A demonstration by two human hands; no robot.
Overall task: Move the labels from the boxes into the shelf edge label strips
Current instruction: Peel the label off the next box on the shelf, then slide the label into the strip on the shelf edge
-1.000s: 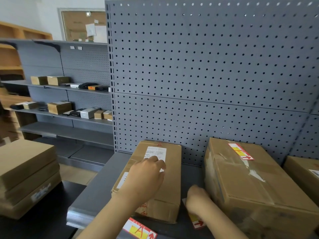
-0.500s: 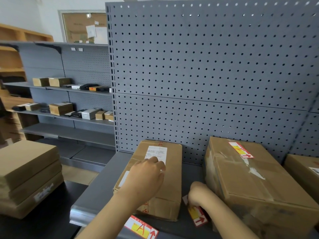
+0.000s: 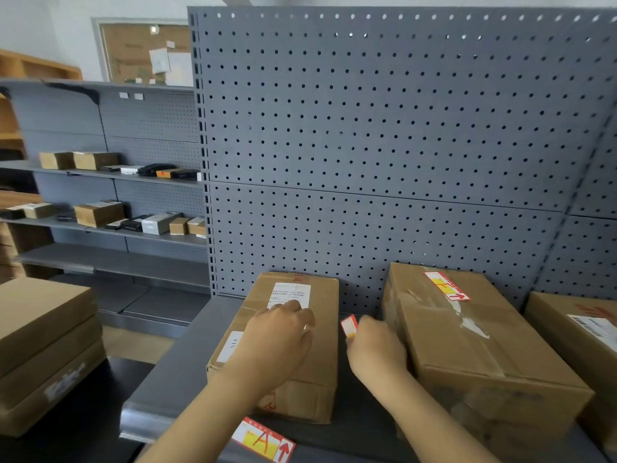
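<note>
Two cardboard boxes stand on the grey shelf [image 3: 187, 365]. My left hand [image 3: 277, 342] lies flat on top of the left box [image 3: 317, 355], just below its white shipping sticker [image 3: 288, 294]. My right hand [image 3: 374, 352] is raised between the boxes and pinches a red, white and yellow label [image 3: 349, 325]. The right box [image 3: 467, 342] carries another red and yellow label [image 3: 446, 286] on its top. A label marked "A" [image 3: 263, 441] sits in the shelf edge strip at the front.
A third box [image 3: 581, 332] stands at the far right. A grey pegboard [image 3: 367, 145] backs the shelf. Flat brown cartons [image 3: 43, 349] are stacked at the left, and farther shelving [image 3: 110, 228] holds small boxes.
My right hand has lifted from the shelf floor between the boxes, carrying the red and yellow label upward. My left hand has stayed on the left box.
</note>
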